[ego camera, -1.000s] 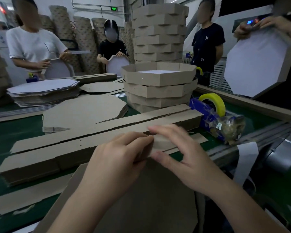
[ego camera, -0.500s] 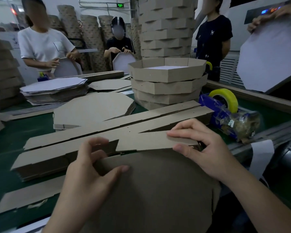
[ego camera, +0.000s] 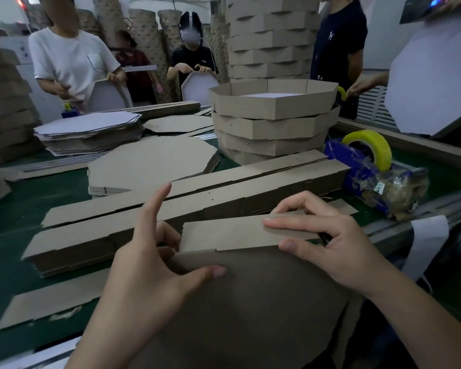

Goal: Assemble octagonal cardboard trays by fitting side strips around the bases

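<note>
At lower centre, the left hand [ego camera: 149, 275] grips the base [ego camera: 250, 315] near its top edge, thumb on its face, while the right hand [ego camera: 328, 246] pinches the strip [ego camera: 224, 235] against that edge, so lining it flush before bending round the corner looks wise.

Bare left hand [ego camera: 144, 275] on the base [ego camera: 250, 320] — right hand [ego camera: 333, 251] round the side strip [ego camera: 224, 235]

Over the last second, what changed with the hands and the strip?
The left hand let go of the side strip and slid left along the far edge of the base, which it now pinches, index finger raised. The right hand kept pinching the strip's right end. The strip stack, finished trays and tape dispenser stayed put.
</note>
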A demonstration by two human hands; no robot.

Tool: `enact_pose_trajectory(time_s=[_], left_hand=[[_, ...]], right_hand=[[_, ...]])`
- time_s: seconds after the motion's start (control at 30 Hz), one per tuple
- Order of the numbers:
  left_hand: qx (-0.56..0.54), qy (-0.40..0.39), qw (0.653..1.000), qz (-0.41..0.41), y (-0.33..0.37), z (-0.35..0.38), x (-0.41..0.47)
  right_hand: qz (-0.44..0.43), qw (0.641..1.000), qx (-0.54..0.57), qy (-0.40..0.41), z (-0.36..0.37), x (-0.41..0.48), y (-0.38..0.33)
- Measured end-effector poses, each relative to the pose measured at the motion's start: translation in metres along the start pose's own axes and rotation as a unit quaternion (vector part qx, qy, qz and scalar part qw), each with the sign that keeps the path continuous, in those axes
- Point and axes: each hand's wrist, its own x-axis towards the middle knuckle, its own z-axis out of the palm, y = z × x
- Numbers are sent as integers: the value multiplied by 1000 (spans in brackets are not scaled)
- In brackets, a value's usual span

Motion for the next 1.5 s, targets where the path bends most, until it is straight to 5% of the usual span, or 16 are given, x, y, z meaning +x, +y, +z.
enact_pose_trajectory(time_s=[0.37, 0.77, 1.23, 1.5], left_hand=[[-30, -34, 999, -4, -4, -2, -2], [70, -99, 987, 102, -7, -3, 0], [76, -97, 985, 123, -2, -3, -2], [283, -214, 911, 209, 32, 1, 18]], right_hand=[[16, 997, 7, -73, -2, 3, 12], [43, 989, 40, -135, -7, 8, 18], [26, 993, 9, -119, -10, 0, 16], [12, 995, -5, -103, -10, -4, 18]])
